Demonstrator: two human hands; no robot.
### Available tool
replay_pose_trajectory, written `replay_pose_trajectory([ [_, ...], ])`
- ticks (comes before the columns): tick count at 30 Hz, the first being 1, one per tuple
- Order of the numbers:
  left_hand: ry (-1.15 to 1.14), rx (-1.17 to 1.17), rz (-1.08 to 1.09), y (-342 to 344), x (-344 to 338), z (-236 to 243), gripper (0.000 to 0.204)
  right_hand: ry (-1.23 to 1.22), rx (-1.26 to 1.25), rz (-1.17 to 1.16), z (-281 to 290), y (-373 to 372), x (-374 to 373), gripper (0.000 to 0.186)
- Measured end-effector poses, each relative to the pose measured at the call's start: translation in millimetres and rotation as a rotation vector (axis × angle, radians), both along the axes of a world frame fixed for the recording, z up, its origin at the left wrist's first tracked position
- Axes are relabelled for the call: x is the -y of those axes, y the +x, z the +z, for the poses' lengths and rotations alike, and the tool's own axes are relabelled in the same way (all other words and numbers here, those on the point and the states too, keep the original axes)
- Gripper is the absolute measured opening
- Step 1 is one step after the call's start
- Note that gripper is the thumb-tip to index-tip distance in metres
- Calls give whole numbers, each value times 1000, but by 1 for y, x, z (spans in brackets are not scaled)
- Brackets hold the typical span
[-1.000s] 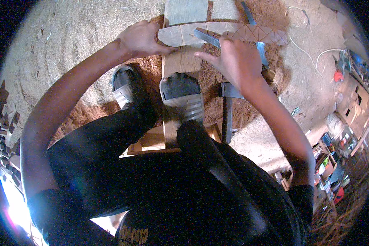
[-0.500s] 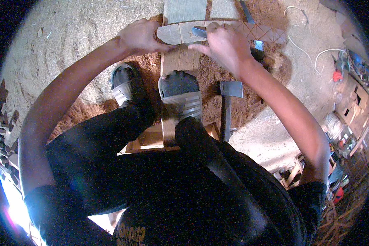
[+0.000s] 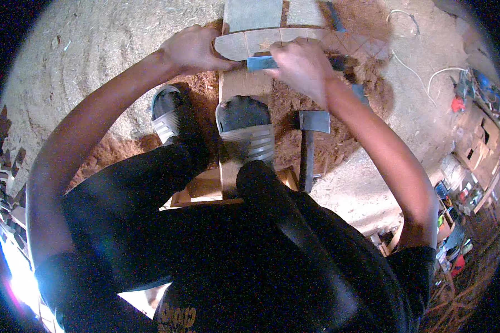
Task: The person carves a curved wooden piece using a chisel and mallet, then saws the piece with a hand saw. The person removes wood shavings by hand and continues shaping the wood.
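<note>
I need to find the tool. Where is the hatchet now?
In the head view, the hatchet lies on the sawdust right of the sandalled foot, below the right hand.

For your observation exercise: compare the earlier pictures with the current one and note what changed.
The right hand drew the blue tool leftward along the curved wooden piece, toward the left hand. The left hand stayed gripping the piece's left end; foot and hammer unmoved.

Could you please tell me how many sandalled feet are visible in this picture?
2. The left sandal stands on the reddish sawdust beside the plank; the right sandal presses on the upright plank.
</note>
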State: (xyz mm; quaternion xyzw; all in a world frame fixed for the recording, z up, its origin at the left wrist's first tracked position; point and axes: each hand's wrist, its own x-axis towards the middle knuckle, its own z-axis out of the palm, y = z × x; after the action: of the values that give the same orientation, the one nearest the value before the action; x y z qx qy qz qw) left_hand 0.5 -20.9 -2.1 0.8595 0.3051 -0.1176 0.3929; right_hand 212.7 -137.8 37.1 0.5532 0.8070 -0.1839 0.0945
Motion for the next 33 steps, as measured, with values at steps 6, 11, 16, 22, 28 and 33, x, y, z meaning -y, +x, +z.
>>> replay_pose_trajectory([
  [6, -15, 37, -12, 0, 0, 5, 58, -24, 64, -251, 32, -1, -2, 64],
  [11, 5, 33, -22, -3, -1, -12, 56, 57, 112, -233, 22, 1, -2, 68],
  [16, 30, 51, 0, -3, 0, -12, 54, 155, 106, -180, 17, 1, -6, 63],
  [22, -2, 33, -1, -4, -1, -13, 55, 193, 59, -73, 10, 6, -10, 59],
  [28, -54, 28, 9, -3, -1, -3, 55, 239, 12, 18, 5, 16, -16, 58],
  [33, 40, 53, -21, -4, -1, -12, 58, 127, 13, 111, -2, 27, -19, 52],
])
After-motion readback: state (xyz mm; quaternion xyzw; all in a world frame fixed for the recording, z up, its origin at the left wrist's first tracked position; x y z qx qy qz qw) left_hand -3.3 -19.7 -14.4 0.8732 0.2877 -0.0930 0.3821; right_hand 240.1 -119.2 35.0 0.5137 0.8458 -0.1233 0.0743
